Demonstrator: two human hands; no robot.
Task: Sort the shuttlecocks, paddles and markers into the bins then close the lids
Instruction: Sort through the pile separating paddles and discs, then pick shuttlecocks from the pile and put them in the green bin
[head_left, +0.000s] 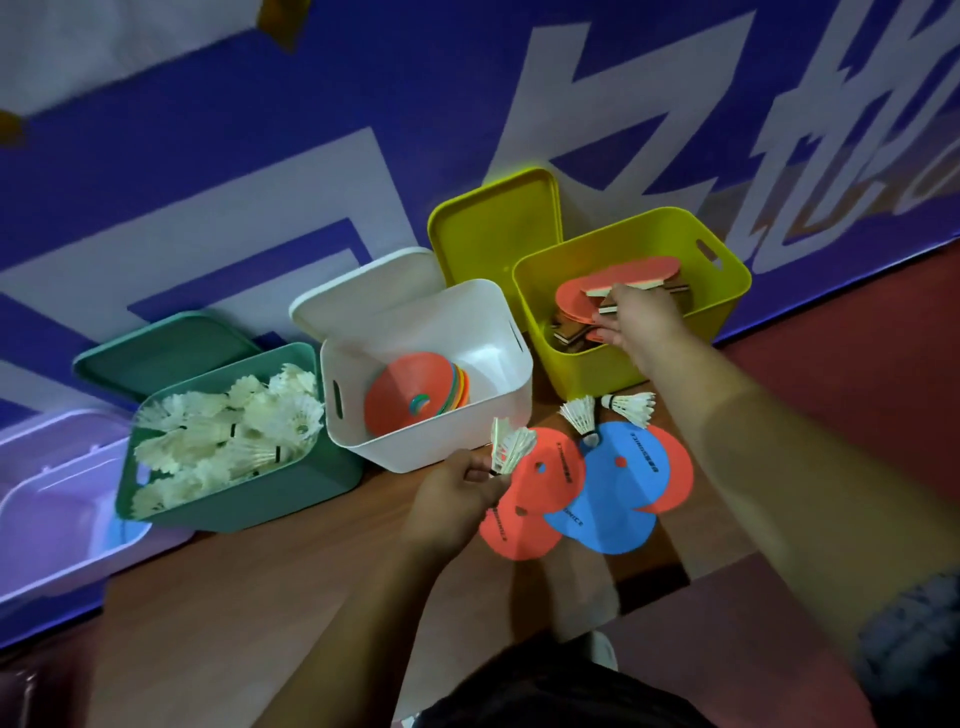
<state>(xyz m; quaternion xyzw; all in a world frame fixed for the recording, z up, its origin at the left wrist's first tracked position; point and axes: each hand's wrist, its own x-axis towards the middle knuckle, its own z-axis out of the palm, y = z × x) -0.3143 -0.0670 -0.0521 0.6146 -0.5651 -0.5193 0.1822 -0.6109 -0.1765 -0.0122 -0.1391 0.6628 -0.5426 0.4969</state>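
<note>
My left hand (457, 499) pinches a white shuttlecock (511, 447) by its base, just in front of the white bin (498, 421). That bin holds a stack of flat disc markers (410, 400). My right hand (641, 322) reaches into the yellow-green bin (727, 291) and grips the handle of a red paddle (631, 273) lying on other paddles. The teal bin (249, 499) is full of shuttlecocks (228, 426). Two shuttlecocks (582, 413) (631, 408) and several red and blue markers (618, 493) lie on the floor.
Lids stand open behind the bins: teal lid (166, 348), white lid (363, 286), yellow-green lid (493, 228). A translucent purple bin (52, 499) sits at far left. A blue banner wall (311, 130) runs behind everything. Brown floor (260, 613) lies in front.
</note>
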